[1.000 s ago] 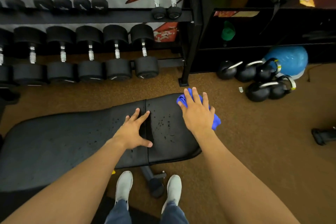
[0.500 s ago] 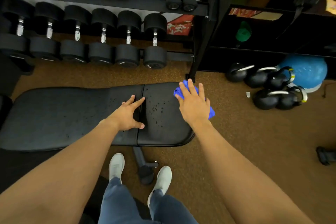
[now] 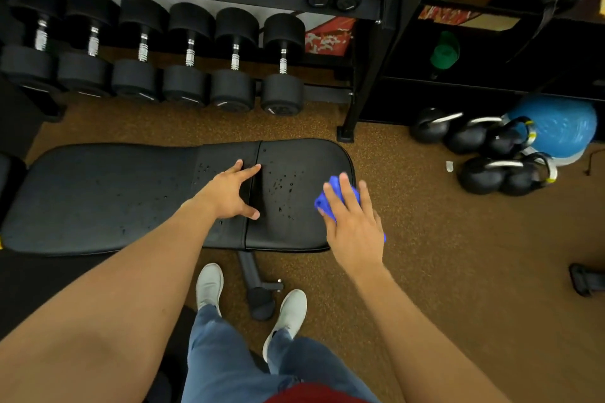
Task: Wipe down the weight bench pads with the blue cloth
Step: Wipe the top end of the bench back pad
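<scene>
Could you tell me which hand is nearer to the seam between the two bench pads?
Left. The left hand rests right at the seam; the right hand presses the blue cloth at the short pad's outer end, apart from it.

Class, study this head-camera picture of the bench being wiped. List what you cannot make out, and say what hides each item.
1. Most of the blue cloth: head view, covered by the right hand pressing on it.
2. Bench frame: head view, hidden under the pads; only one leg shows.
3. Markings on the dumbbell ends: head view, too small and blurred.
4. Black object: head view, cut off by the right edge.
</scene>
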`<state>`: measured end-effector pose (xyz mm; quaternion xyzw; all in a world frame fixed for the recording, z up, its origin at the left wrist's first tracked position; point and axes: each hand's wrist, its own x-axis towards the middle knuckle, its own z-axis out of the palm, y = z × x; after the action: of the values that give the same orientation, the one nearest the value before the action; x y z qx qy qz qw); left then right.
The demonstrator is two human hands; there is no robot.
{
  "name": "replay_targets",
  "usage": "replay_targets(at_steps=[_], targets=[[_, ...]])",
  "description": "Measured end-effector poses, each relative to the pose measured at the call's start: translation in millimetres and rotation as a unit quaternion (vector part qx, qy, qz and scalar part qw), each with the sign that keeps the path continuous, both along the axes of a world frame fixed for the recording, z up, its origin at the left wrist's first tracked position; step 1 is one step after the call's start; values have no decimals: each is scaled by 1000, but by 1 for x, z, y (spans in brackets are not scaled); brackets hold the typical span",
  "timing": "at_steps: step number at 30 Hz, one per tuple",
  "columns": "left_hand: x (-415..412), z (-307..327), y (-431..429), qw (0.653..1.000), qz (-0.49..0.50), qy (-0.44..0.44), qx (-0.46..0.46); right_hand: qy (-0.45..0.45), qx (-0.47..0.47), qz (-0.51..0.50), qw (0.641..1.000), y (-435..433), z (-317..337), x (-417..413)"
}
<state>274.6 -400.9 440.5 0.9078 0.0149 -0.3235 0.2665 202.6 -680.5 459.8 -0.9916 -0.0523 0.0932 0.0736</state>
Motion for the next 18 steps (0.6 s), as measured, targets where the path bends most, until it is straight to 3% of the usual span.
replay_targets(at_steps=[6,10,13,18], targets=[[-7,-9,7,1000,6,-16,-3,67,-4,-26,997,32,10,121],[-6,-5,6,1000,2,-11,-6,20,-111,62,992,36,7,77],[-4,-2,8,1000,5,-10,-15,9,-119,116,986,25,7,18],[-3,-2,14,999,-21,-7,-30,31,-95,19,995,12,11,36]])
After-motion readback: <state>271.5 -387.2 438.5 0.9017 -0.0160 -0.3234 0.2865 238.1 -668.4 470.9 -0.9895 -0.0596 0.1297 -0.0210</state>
